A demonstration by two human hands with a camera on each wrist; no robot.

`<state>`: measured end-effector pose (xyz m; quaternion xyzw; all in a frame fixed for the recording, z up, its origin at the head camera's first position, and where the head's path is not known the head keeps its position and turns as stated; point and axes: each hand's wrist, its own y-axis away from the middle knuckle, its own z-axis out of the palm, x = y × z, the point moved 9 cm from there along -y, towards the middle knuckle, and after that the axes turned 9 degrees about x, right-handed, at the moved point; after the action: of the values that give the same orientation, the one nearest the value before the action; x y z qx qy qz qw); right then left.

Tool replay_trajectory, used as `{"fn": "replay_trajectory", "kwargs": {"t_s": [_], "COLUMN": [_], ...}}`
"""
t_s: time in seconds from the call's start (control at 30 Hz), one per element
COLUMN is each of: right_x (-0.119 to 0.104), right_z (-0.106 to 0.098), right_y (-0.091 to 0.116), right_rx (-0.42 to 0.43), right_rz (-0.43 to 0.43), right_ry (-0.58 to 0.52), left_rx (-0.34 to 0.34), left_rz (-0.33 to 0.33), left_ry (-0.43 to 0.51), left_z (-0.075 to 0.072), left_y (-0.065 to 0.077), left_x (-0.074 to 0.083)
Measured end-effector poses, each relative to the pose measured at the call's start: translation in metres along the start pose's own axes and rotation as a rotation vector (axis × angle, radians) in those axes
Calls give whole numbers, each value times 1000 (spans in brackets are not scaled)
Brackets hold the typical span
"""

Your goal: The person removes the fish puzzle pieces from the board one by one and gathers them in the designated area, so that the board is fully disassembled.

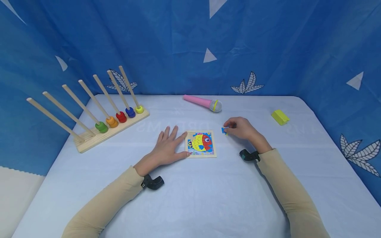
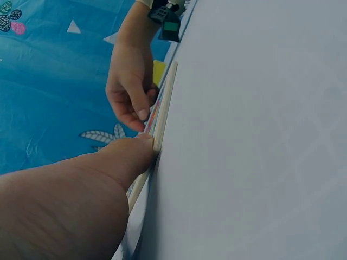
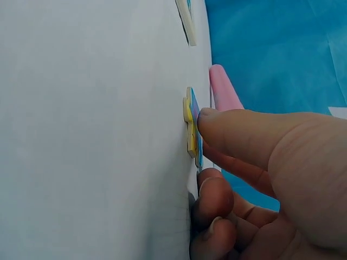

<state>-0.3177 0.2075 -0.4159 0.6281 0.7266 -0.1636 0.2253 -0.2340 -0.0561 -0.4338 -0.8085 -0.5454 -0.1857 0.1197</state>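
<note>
Wooden puzzle tray point(image 1: 205, 156): flat on the desk point(image 1: 190, 195), nearer the person than a pink microphone point(image 1: 198, 100); its frame holds a red-and-yellow fish picture point(image 1: 202, 142), pale wood showing at upper left.
Left hand point(image 1: 167, 147): fingers spread, thumb and forefinger touching the tray's left side, presumably to stop it sliding.
Right hand point(image 1: 240, 128): pinches a blue-and-yellow puzzle piece point(image 1: 223, 130) just right of the tray, thumb on the printed face, probably to keep it picture-up.
Peg stand point(image 1: 98, 137): coloured beads point(image 1: 111, 122) threaded low on pegs, likely so none roll.
</note>
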Motion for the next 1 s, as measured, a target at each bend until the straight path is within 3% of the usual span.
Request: {"fn": "replay_trajectory", "kwargs": {"t_s": [0.33,0.53,1.0], "right_x": [-1,-7,-91], "right_z": [-2,-8,-5], "right_y": [-1,1,-10], "right_rx": [6,-3,-63], "right_rz": [-4,-25,-156], "right_ry": [2,12,-40], "left_rx": [2,-10,-19], "left_rz": [1,9,-13], "left_ry": [12,-10,-19], "left_z": [-2,5,5], "left_y": [0,-2,-2], "left_x": [-1,0,-3]}}
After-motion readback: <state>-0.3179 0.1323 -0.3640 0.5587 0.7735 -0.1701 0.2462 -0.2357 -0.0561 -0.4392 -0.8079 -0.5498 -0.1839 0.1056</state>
